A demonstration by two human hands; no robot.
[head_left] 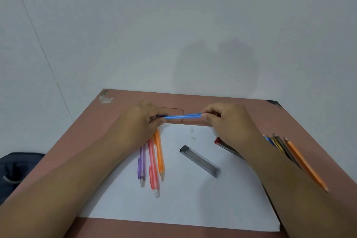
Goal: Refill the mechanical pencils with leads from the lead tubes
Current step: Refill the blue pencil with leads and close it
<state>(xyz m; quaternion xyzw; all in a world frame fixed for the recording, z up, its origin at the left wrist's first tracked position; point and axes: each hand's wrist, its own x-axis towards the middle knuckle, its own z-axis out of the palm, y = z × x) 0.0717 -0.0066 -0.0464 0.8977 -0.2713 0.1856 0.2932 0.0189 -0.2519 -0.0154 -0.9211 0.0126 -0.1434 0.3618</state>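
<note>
Against a bare wall, a reddish table (222, 100) holds a white sheet (183, 199). Above the sheet's far edge, the left hand (139, 121) and right hand (229, 120) pinch opposite ends of a blue mechanical pencil (183, 116); a grey lead tube (200, 161) lies mid-sheet, bare paper around it.

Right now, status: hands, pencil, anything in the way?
Left hand and right hand each pinch an end of blue pencil, held level above table. Grey lead tube lies on paper, untouched. Nothing in the way.

Soft, even light from my head camera; twin faint shadows on the wall (218, 63); slight overall blur, wide-angle edge bending.
</note>
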